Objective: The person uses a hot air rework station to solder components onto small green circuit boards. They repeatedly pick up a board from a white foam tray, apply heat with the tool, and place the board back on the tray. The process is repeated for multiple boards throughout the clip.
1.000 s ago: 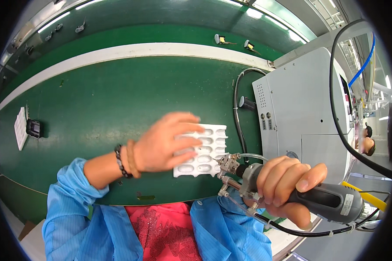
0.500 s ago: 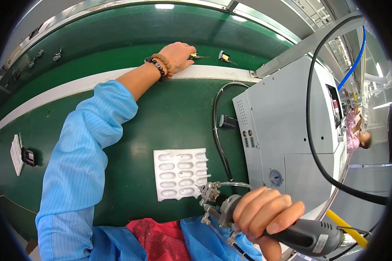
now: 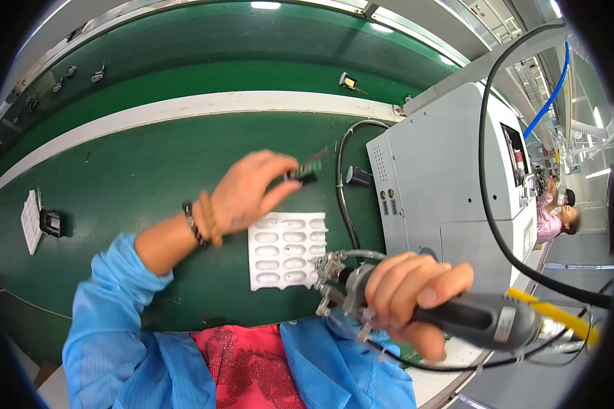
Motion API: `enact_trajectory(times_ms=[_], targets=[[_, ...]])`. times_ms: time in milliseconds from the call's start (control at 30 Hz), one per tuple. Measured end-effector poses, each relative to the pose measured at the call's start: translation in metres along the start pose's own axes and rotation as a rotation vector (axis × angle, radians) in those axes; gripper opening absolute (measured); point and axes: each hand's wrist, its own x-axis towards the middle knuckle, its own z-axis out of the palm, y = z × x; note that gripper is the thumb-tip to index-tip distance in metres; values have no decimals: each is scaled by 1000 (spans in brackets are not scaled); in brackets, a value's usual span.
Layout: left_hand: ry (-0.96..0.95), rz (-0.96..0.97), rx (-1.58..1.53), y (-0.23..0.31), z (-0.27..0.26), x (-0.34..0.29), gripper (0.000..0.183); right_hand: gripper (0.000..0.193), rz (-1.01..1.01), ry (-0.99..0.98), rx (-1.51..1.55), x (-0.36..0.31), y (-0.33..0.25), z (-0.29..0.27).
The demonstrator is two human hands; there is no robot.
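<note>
My left hand [image 3: 256, 183] is closed, pinching a small electronic part [image 3: 310, 172] with a green board and a black side, somewhat blurred. It hovers over the green bench, beyond a white tray [image 3: 254, 273] with rows of oval pockets. Wrapped around a dark grey power screwdriver [image 3: 484, 320], my right hand [image 3: 416, 296] keeps it lying sideways at the lower right. The screwdriver's metal head [image 3: 331, 269], fitted with a clear tube, points left at the tray's right edge. Whether the head touches the tray I cannot tell.
A large grey machine [image 3: 430, 163] stands on the right, with a black cable [image 3: 339, 184] and a dark part [image 3: 358, 177] beside it. Beyond a white rail [image 3: 184, 107], a green belt carries a yellow-and-black part [image 3: 348, 83]. Far left sit another white tray [image 3: 30, 221] and a black part [image 3: 51, 223].
My left hand has come back from the belt toward me, bringing the small electronic part over the bench. My right hand still holds the screwdriver.
</note>
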Motion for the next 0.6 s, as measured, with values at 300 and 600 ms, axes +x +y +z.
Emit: enact_trajectory(times_ms=[300,600], targets=[[153,21,57,25,18,-69,28,54,-65,0,28,38,9,12],[101,62,93,7,24,-79,28,56,-3,81,22,41,23,26]])
